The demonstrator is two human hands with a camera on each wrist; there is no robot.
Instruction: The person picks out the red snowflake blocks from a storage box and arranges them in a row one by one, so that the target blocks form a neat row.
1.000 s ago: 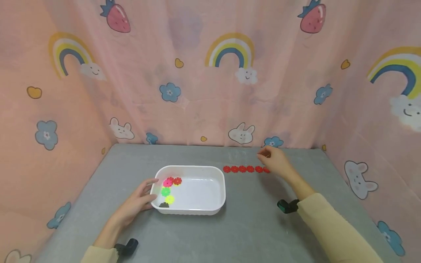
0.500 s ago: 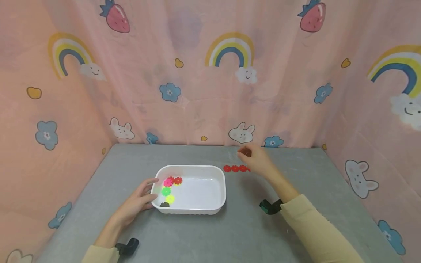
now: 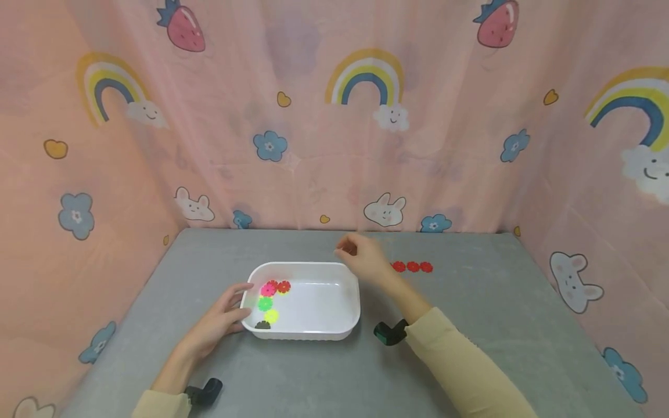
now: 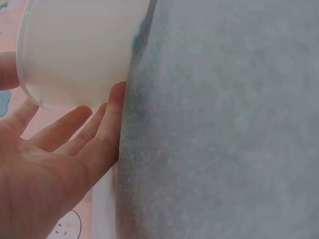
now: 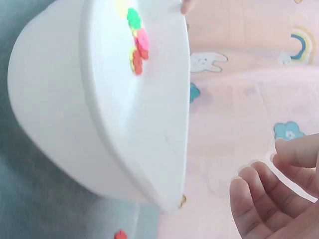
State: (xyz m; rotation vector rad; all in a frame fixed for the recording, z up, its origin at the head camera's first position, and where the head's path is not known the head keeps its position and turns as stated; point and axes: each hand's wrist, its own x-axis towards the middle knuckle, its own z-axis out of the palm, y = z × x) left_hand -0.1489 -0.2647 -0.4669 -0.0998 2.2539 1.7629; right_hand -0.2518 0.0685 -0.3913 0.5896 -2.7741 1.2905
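Observation:
A white plastic tray [image 3: 308,335] stands on the grey table. My left hand [image 3: 214,322] holds its left end, with the thumb at the rim and the other fingers along the outer wall, as the left wrist view shows. My right hand [image 3: 366,258] hovers over the tray's far right corner. Its fingers [image 5: 241,196] are loosely curled, with nothing seen between them. Inside the tray's left end lie small flower-shaped pieces: red [image 3: 284,287], pink [image 3: 268,289], green [image 3: 265,303], yellow [image 3: 271,316] and dark [image 3: 263,325].
A row of red flower pieces [image 3: 413,266] lies on the table [image 3: 470,313] right of the tray, partly hidden behind my right hand and wrist. A pink patterned curtain [image 3: 292,174] surrounds the table at the back and sides. Each wrist wears a dark camera mount [image 3: 391,332].
My right hand has moved left, from over the right end of the red row to the tray's far right corner. The left hand and tray have stayed in place.

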